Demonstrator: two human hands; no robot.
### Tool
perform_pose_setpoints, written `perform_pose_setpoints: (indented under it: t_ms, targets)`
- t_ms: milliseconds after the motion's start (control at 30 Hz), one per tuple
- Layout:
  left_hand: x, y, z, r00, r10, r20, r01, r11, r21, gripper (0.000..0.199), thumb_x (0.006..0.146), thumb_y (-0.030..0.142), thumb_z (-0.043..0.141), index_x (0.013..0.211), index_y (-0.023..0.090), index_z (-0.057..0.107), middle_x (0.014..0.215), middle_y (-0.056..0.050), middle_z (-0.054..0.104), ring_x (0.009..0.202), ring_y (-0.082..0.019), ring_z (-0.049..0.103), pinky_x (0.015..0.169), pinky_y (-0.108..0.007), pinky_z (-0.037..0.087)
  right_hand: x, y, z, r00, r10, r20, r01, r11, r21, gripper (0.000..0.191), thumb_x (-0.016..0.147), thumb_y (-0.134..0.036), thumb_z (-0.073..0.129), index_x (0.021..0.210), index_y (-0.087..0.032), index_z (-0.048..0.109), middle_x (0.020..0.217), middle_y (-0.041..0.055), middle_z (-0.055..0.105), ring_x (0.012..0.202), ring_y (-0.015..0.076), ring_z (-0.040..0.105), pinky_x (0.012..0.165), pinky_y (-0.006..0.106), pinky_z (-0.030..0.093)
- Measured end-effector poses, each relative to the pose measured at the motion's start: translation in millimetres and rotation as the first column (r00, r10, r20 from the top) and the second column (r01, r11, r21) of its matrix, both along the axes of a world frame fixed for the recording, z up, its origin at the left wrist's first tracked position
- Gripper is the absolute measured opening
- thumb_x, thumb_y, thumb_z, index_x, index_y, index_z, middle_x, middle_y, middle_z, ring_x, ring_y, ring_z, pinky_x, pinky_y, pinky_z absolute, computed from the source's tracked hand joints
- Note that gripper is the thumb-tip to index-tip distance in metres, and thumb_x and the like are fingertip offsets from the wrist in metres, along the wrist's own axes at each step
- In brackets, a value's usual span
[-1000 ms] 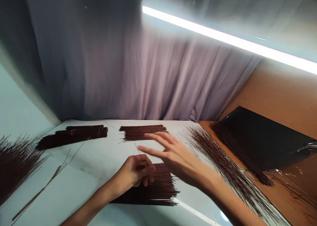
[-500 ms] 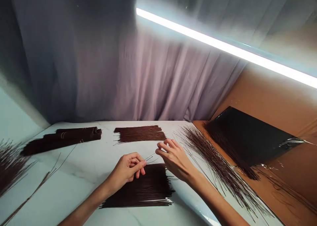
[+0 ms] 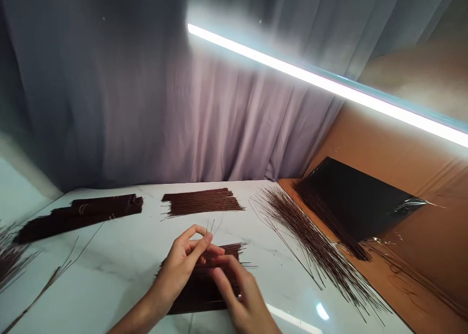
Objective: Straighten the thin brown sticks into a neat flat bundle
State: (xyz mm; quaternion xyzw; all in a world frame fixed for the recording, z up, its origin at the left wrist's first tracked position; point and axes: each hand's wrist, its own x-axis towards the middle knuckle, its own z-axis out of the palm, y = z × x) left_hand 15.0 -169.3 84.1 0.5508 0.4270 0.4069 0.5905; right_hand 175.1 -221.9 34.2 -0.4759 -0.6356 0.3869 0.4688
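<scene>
Pinched between thumb and fingers of my left hand (image 3: 188, 256) are a few thin dark sticks (image 3: 212, 225), their tips pointing up. My right hand (image 3: 241, 290) is just below and to the right, thumb and forefinger apart, with nothing visible between them. Both hands hover over a flat layer of dark brown sticks (image 3: 204, 292), which they partly hide. Behind them lies another flat bundle of brown sticks (image 3: 201, 201) on the white marbled table (image 3: 120, 256).
Tied dark rolls (image 3: 87, 212) lie at the back left, with loose sticks (image 3: 53, 278) in front. A long loose heap of sticks (image 3: 318, 241) is on the right. Beyond it, a black sheet (image 3: 361, 197) rests on an orange-brown surface (image 3: 409, 265). A lit tube (image 3: 310, 78) crosses above.
My right hand has moved down and nearer the camera. The sticks in my left hand have turned from pointing right to pointing up. The view has shifted slightly.
</scene>
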Motion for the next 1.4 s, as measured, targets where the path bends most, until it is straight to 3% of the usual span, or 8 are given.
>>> perform_pose_setpoints:
  t_ms: [167,400,600,733,900,1067,1233,1400]
  targets:
    - [19,-18,2.8,0.989,0.125,0.082,-0.116,0.988,-0.105,0.039,0.089,0.061,0.065,0.094,0.026,0.052,0.101,-0.004,0.080,0.049,-0.011,0.061,0.041,-0.019,0.039,-31,3,3.0,0.962,0.095,-0.254,-0.116,0.991,-0.067,0.048,0.099,-0.060,0.052,0.095,-0.017,0.072,0.077,0.0049,0.069,0.073,0.0177,0.064,0.069,0.027,0.050]
    - [20,-15,3.5,0.979,0.136,0.153,-0.114,0.983,-0.147,0.033,0.091,0.052,0.069,0.083,0.023,0.055,0.094,-0.004,0.082,0.088,-0.021,0.074,0.084,-0.029,0.054,7,-4,15.5,0.912,0.062,-0.406,-0.174,0.954,-0.244,0.054,0.092,-0.063,0.061,0.108,-0.014,0.076,0.069,0.0070,0.072,0.057,0.0149,0.060,0.060,0.027,0.046]
    - [25,-18,2.0,0.991,0.024,0.132,-0.011,0.995,-0.102,0.037,0.091,0.058,0.065,0.086,0.022,0.060,0.101,-0.007,0.081,0.089,-0.024,0.074,0.088,-0.034,0.053,29,-12,22.9,0.932,0.088,-0.352,-0.205,0.928,-0.310,0.054,0.093,-0.063,0.060,0.112,-0.015,0.076,0.071,0.0084,0.075,0.057,0.0159,0.062,0.062,0.029,0.049]
    - [4,1,-4.6,0.979,-0.098,-0.179,0.109,0.993,0.051,0.034,0.092,0.055,0.063,0.106,0.024,0.064,0.119,-0.007,0.075,0.110,-0.026,0.067,0.101,-0.038,0.045,77,-9,35.1,0.996,-0.083,0.011,0.083,0.969,-0.233,0.054,0.093,-0.066,0.055,0.096,-0.017,0.078,0.073,0.0091,0.074,0.064,0.0197,0.063,0.062,0.029,0.048]
    - [-30,30,-26.2,0.814,-0.038,-0.580,0.236,0.933,0.270,0.021,0.094,0.034,0.064,0.115,0.031,0.062,0.114,-0.001,0.073,0.112,-0.026,0.062,0.097,-0.037,0.043,202,12,28.1,0.471,-0.614,0.633,0.511,0.775,0.371,0.059,0.093,-0.070,0.040,0.107,-0.026,0.077,0.087,0.0077,0.070,0.066,0.0233,0.060,0.051,0.031,0.039]
    - [-33,33,-37.2,0.718,-0.055,-0.694,0.384,0.863,0.329,0.017,0.099,0.024,0.055,0.114,0.031,0.058,0.104,0.003,0.069,0.094,-0.020,0.063,0.086,-0.034,0.044,277,37,-2.9,0.278,-0.609,0.743,0.291,0.791,0.538,0.061,0.100,-0.061,0.031,0.105,-0.019,0.076,0.091,0.0125,0.066,0.077,0.0279,0.061,0.060,0.038,0.048]
    - [-28,29,-36.6,0.675,-0.009,-0.738,0.446,0.802,0.398,0.012,0.103,0.019,0.047,0.095,0.026,0.054,0.094,0.003,0.063,0.089,-0.019,0.060,0.082,-0.033,0.043,217,39,-0.4,0.444,-0.563,0.697,0.034,0.788,0.614,0.036,0.103,-0.041,0.045,0.121,-0.020,0.068,0.109,0.0139,0.060,0.096,0.0284,0.058,0.084,0.045,0.050]
    - [-26,29,-41.6,0.626,0.050,-0.778,0.444,0.798,0.408,0.015,0.104,0.020,0.040,0.094,0.025,0.050,0.090,0.001,0.058,0.084,-0.021,0.058,0.078,-0.034,0.044,111,38,8.7,0.635,-0.030,0.772,-0.255,0.935,0.246,0.029,0.104,-0.028,0.050,0.132,-0.024,0.057,0.115,0.0104,0.060,0.104,0.0239,0.058,0.089,0.038,0.053]
